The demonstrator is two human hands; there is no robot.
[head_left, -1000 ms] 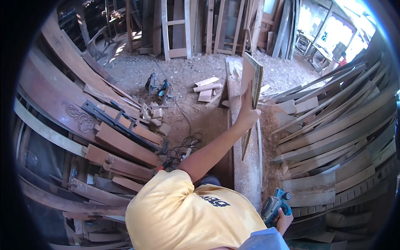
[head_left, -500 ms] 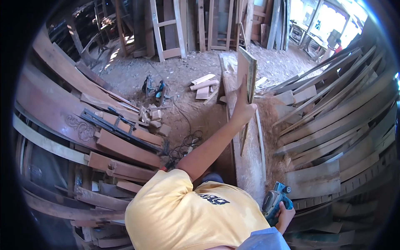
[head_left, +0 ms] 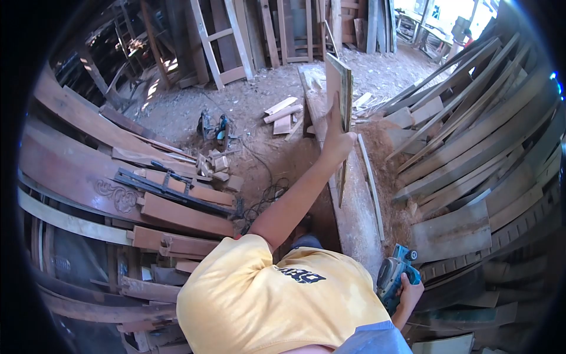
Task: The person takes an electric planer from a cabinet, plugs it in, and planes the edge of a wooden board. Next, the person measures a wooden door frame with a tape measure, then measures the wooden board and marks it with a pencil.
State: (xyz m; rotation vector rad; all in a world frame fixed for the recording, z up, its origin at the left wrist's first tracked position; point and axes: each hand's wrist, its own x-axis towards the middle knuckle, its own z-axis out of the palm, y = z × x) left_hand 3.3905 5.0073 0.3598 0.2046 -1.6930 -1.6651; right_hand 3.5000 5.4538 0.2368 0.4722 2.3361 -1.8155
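Dusty ground (head_left: 171, 109) flanks the bench (head_left: 358, 221); at 1 o'clock the left hand (head_left: 338, 146) grasps a board (head_left: 334, 81) on edge, apparently to steady it; at 4, the right hand (head_left: 411, 292) grips a planer (head_left: 388, 277), seemingly held clear.

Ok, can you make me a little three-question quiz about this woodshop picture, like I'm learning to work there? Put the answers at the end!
1. Pick one: which hand holds the teal power tool? (a) left (b) right
2. True or false: the person's other hand is empty.
3. Fill in the blank: the person's shirt is ____, with dark lettering on it.

Key:
1. b, the right hand.
2. False; the left hand grips a wooden board.
3. Yellow.
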